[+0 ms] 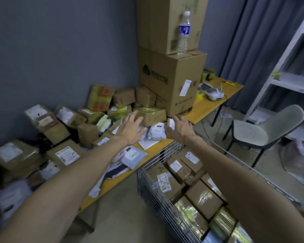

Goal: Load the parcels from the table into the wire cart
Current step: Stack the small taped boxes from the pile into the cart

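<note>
Two hands are stretched out over the table (202, 107), your left hand (130, 128) and your right hand (180, 128), both spread-fingered and grasping nothing. The brown taped parcel (152, 115) lies just beyond them at the frame's centre. Its long axis runs left to right, so each hand faces one end. The left fingertips overlap its near-left corner and look closer. The wire cart (153, 188), partly loaded, stands at lower right under your right arm.

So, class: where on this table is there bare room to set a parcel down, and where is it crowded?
Bare tabletop shows between the big box and the white printer. Parcels crowd the left side; the cart is packed with boxes.
</note>
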